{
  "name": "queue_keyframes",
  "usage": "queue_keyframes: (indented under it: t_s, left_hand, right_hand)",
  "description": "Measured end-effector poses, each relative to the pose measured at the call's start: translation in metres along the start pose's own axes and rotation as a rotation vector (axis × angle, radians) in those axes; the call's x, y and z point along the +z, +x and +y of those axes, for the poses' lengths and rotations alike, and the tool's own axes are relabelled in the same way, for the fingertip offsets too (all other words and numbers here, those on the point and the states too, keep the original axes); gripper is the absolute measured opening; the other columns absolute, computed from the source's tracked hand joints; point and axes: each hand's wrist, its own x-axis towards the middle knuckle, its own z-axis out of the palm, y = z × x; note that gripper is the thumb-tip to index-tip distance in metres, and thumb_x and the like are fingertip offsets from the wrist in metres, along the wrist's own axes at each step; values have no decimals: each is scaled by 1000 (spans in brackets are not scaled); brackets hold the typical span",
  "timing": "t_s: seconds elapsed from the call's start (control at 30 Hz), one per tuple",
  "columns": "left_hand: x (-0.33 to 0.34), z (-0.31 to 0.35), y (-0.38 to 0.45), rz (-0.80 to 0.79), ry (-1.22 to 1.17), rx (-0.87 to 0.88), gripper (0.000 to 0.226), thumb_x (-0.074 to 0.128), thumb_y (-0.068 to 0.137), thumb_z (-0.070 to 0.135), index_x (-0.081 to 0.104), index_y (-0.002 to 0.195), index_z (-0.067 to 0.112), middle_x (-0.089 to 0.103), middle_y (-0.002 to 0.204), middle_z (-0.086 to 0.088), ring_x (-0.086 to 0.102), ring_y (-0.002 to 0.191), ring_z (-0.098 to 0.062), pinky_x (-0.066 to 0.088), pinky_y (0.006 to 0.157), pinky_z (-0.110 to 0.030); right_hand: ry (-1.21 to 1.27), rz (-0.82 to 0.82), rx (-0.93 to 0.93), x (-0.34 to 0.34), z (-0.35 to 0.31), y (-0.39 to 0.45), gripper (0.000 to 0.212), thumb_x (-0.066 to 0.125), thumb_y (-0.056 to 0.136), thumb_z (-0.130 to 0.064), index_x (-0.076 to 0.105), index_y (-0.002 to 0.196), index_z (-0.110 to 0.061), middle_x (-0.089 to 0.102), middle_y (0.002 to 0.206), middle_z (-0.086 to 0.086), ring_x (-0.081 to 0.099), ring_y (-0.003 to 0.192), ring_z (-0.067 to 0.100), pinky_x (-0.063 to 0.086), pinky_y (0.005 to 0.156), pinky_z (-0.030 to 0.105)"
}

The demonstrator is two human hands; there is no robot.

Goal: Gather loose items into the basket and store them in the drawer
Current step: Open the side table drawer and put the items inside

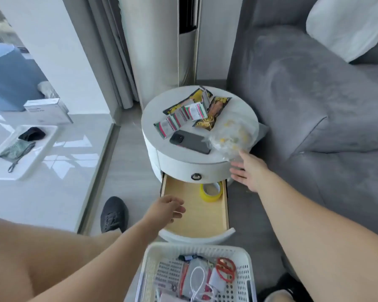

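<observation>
Our left hand (169,207) hangs over the near left part of the open drawer (194,214), fingers loosely spread and holding nothing. Our right hand (248,171) is also spread and empty, palm against the right flank of the round side table (153,110), just below a clear plastic bag (231,136) that overhangs the tabletop edge.

We judge the step in hand to be readying the drawer for the basket (153,264), which sits on the floor just in front of the drawer's curved front, already holding red scissors (226,269), a white cable (198,284) and other small things. To do it well, we would steady the table with the right hand, check that the drawer is fully out, and mind the roll of yellow tape (211,191) at the back right corner, which may block the basket from seating flat.

The drawer's long axis runs straight toward us from the table, and the basket's visible short side lies across that line. Its far end is cut off by the frame, so we cannot tell its full length; it looks about as wide as the drawer, so fit is uncertain. Snack packets (181,118) and a dark phone (190,141) lie on the tabletop.
</observation>
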Motion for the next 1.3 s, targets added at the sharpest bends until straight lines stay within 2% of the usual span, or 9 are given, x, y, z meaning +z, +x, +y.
queue_keyframes:
  t_s: [0.17,0.27,0.47,0.67,0.73,0.97,1.1,1.2,1.3]
  left_hand:
    - [1,-74,-15,-339,302,-223,23,55,106,22,67,121,9,75,115,-8,74,96,-21,58,78,-30]
    - [12,-100,-23,-508,641,-228,23,51,107,14,67,120,5,73,124,-12,73,108,-23,61,87,-33]
    - [44,-171,-47,-492,1053,-262,33,48,105,16,67,129,5,69,116,-7,62,97,-21,54,94,-34]
    - [64,-218,-63,-594,1261,-215,43,45,100,17,55,142,15,61,139,-10,61,122,-29,51,102,-40]
    - [69,-218,-62,-613,1276,-181,49,46,100,19,48,149,19,57,146,-8,58,128,-30,49,105,-42]
    - [59,-211,-44,-493,1112,-169,45,54,101,20,52,146,23,59,145,-4,58,129,-26,47,107,-38]
    - [48,-207,-46,-446,1035,-196,42,48,102,19,56,143,27,58,146,-2,56,131,-24,45,106,-36]
    - [40,-204,-45,-393,928,-222,37,54,102,22,60,138,26,61,140,-1,59,124,-23,48,101,-34]
    - [33,-187,-40,-237,564,-298,23,50,102,25,66,114,14,65,114,-5,61,95,-20,46,83,-33]
  right_hand:
    - [-55,177,33,-21,79,-29,27,53,103,-42,66,108,-20,73,92,4,72,76,23,62,71,36]
    - [-432,235,-31,-39,157,-53,25,52,88,-35,64,74,-17,66,76,10,63,62,30,53,62,39]
    - [-1060,-334,142,-36,272,-109,32,54,95,-22,71,76,-5,69,63,7,63,57,24,45,58,28]
    - [-1545,-673,190,-11,330,-134,30,50,105,-26,68,119,-5,66,115,9,64,102,30,48,80,33]
    - [-1649,-691,223,-16,347,-134,26,54,98,-21,68,115,-8,68,109,7,67,103,31,56,86,39]
    - [-1675,-856,366,-11,349,-121,43,64,99,-31,63,134,-8,64,121,7,63,110,29,53,97,41]
    - [-1657,-818,427,-5,357,-138,20,50,103,-29,57,106,-11,48,90,6,52,91,26,40,87,40]
    - [-1358,-703,345,9,341,-145,48,51,99,-50,65,130,-16,64,111,5,61,97,23,46,84,35]
    - [-1069,-756,306,31,295,-140,36,70,92,-39,76,120,-17,71,113,4,72,103,24,61,83,38]
